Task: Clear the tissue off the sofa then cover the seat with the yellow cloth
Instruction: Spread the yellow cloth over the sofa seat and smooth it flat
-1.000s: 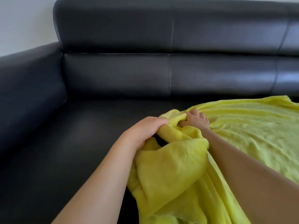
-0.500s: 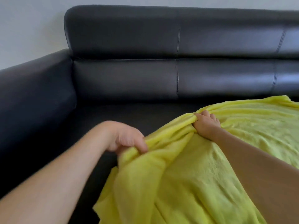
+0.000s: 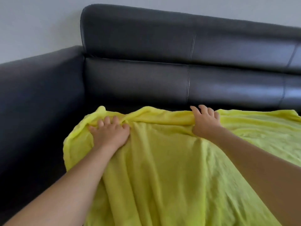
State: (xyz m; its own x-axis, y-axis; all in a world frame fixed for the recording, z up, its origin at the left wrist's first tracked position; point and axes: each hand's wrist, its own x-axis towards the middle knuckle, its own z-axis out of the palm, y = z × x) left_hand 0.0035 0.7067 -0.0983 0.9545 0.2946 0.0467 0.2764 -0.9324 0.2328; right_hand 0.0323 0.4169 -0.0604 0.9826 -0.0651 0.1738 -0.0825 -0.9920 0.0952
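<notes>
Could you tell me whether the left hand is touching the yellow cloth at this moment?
Touching. The head view shows the left hand lying palm down on the yellow cloth, its spread fingers pressing into the bunched far edge.

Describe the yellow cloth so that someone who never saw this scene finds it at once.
Look at the black leather sofa against the pale wall. On its seat, below the backrest, lies the yellow cloth, with the left hand and the right hand on its rumpled far edge. It is the only bright, soft, fleecy thing on the dark, glossy leather.
</notes>
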